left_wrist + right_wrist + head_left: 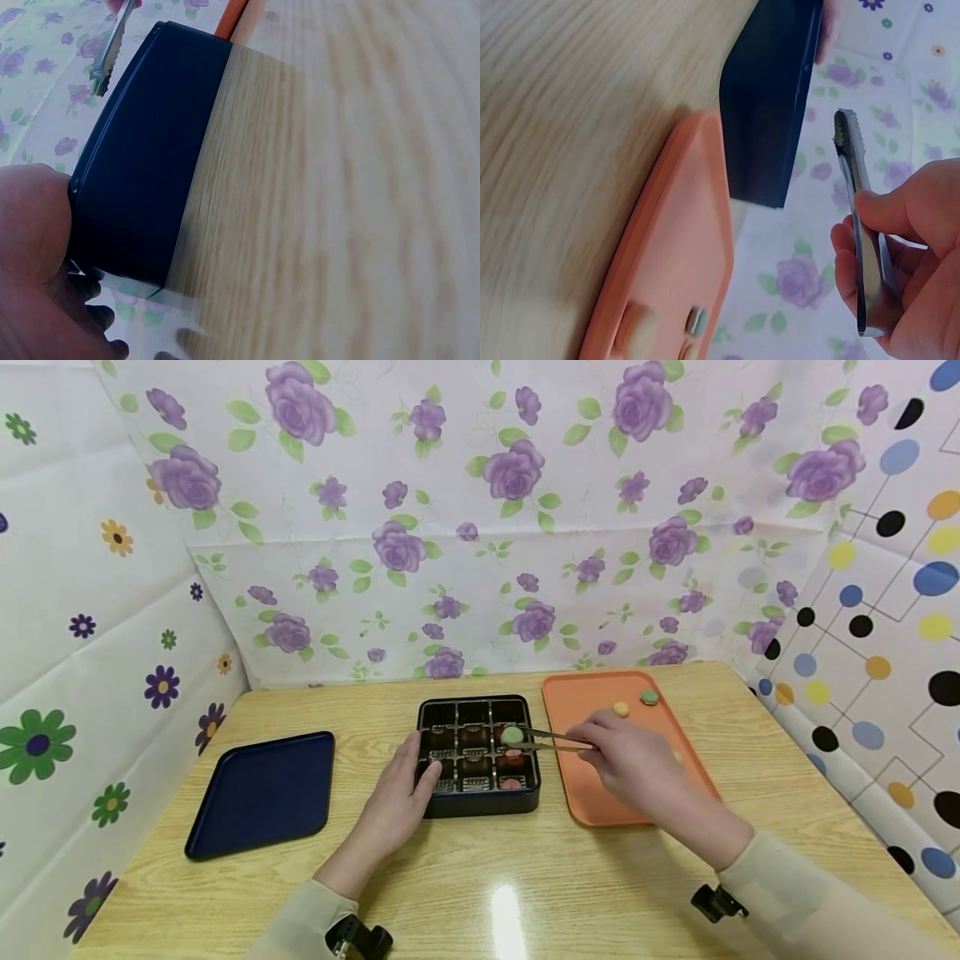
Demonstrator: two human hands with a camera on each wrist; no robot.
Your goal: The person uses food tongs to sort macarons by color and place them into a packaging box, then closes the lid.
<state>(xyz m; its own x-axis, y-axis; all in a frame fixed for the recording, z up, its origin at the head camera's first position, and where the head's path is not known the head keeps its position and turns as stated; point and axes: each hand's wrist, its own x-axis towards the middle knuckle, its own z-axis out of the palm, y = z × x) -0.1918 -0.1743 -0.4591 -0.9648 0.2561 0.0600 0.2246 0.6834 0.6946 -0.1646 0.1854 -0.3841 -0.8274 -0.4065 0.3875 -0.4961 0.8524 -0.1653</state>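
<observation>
The green macaron (pixel 512 735) is at nine o'clock from the right hand (pixel 630 756), whose gripped tongs (pixel 871 300) point along that line, pinch unclear; the left hand (pixel 399 789) holds the box's (pixel 480 804) eight o'clock corner.

From the head we looked forward and down; from each wrist, closer — both catching the black box (pixel 150 142).

Got purple-rose sheeting (pixel 465 539) across the back, daisy-print sheeting (pixel 97 635) on the left, dotty sheeting (pixel 885 635) on the right, pale wood-grain bench (pixel 442 885) catching some glare (pixel 507 920).
</observation>
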